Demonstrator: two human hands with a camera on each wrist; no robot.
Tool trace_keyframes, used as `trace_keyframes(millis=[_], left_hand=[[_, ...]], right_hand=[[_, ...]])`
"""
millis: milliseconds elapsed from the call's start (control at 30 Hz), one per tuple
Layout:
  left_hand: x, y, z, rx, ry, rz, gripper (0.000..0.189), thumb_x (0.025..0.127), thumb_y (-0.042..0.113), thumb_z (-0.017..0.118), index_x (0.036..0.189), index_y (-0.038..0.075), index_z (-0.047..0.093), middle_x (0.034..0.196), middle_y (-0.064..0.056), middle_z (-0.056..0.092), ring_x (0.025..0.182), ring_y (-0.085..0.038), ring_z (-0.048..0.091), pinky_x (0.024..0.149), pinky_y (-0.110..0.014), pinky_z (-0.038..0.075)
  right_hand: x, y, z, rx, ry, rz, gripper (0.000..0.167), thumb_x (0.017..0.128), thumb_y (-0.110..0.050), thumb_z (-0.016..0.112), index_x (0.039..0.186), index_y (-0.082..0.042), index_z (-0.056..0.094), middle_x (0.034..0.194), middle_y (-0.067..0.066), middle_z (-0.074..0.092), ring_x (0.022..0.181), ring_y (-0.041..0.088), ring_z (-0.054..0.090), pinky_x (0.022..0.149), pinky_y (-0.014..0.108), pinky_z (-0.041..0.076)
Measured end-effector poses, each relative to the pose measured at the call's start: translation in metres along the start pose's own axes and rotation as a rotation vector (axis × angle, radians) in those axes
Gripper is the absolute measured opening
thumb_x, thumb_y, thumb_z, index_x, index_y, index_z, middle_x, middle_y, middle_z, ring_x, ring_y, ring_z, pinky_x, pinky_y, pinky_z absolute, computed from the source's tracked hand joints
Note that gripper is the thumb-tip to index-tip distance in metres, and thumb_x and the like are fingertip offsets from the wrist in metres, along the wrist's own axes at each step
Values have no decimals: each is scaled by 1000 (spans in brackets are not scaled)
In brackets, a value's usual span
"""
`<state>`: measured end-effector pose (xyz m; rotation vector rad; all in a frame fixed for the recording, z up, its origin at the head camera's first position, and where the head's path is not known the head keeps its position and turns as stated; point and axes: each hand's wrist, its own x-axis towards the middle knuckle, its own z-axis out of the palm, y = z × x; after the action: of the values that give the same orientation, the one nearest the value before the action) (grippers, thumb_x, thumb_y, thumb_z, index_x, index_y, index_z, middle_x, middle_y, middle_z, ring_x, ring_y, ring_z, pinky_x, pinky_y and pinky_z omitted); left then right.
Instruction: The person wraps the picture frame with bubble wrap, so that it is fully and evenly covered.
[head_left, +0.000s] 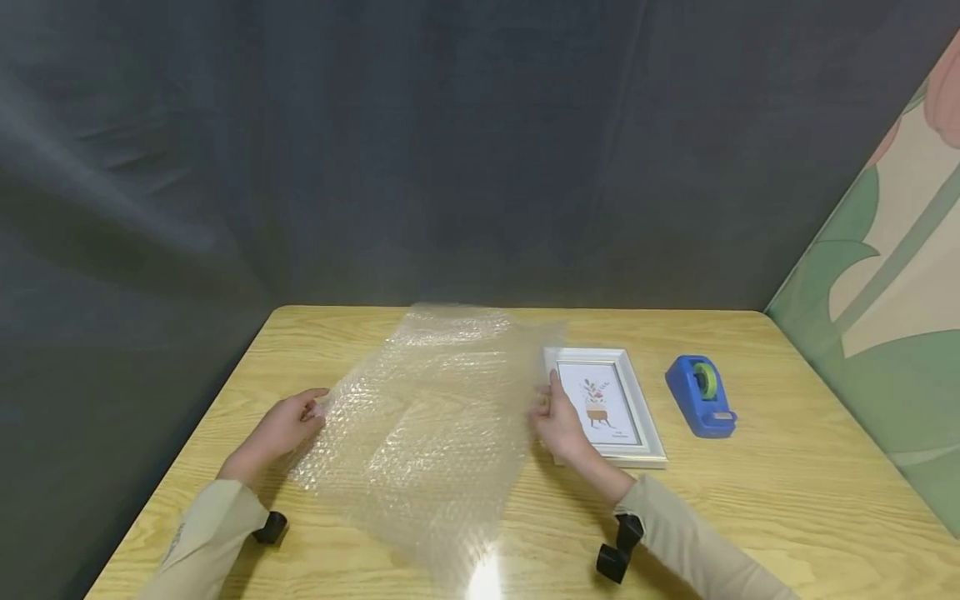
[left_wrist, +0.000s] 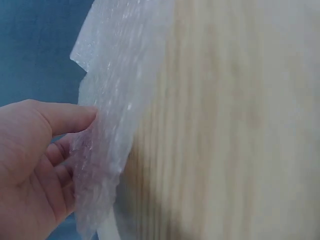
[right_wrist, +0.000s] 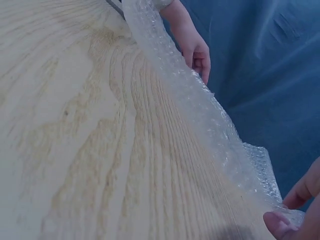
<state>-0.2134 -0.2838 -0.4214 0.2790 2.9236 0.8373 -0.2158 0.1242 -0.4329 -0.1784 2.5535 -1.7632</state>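
A clear sheet of bubble wrap [head_left: 427, 417] is stretched between both hands above the wooden table. My left hand [head_left: 288, 429] pinches its left edge; in the left wrist view the thumb [left_wrist: 75, 117] presses on the near side, with the other fingers behind the sheet. At the opposite edge, my right hand [head_left: 558, 423] pinches the wrap between thumb and fingers, also visible at the corner of the right wrist view. Just beyond that hand lies a white picture frame [head_left: 647, 408] with a potted-plant print, partly covered by the hand and the sheet's edge.
A blue tape dispenser [head_left: 693, 400] with a green roll stands right of the picture frame. The wooden table [head_left: 810, 483] ends at a dark curtain [head_left: 480, 167] behind and on the left. A floral panel [head_left: 892, 317] borders the right side.
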Motion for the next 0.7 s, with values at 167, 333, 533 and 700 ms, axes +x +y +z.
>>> trace_keyframes(millis=[167, 333, 533, 700], left_hand=[[3, -3, 6, -1, 29, -16, 46, 89, 7, 54, 130, -8, 41, 90, -11, 55, 66, -16, 46, 56, -29, 41], [-9, -13, 1, -49, -8, -47, 45, 86, 5, 57, 126, -9, 44, 85, -9, 54, 68, -17, 45, 58, -29, 40], [-24, -20, -8, -138, -70, -57, 48, 83, 4, 61, 126, -10, 44, 81, -7, 53, 66, -17, 46, 55, -28, 42], [-29, -27, -11, -109, -31, -52, 48, 81, 5, 64, 123, -9, 48, 82, -6, 55, 70, -17, 49, 58, -29, 44]], right_hand=[[2, 7, 1, 16, -18, 0, 77, 79, 14, 48, 139, 13, -1, 131, 32, 36, 54, 5, 43, 40, 15, 37], [3, 10, 9, 36, -52, -8, 76, 80, 13, 47, 138, 14, -1, 130, 34, 35, 51, 5, 42, 41, 15, 37], [6, 10, 20, 18, -82, 19, 77, 79, 13, 47, 138, 14, -2, 129, 33, 37, 50, 5, 40, 42, 15, 36], [10, 11, 27, 58, -88, 54, 79, 76, 15, 48, 140, 11, 0, 128, 31, 38, 59, 9, 45, 46, 16, 40]])
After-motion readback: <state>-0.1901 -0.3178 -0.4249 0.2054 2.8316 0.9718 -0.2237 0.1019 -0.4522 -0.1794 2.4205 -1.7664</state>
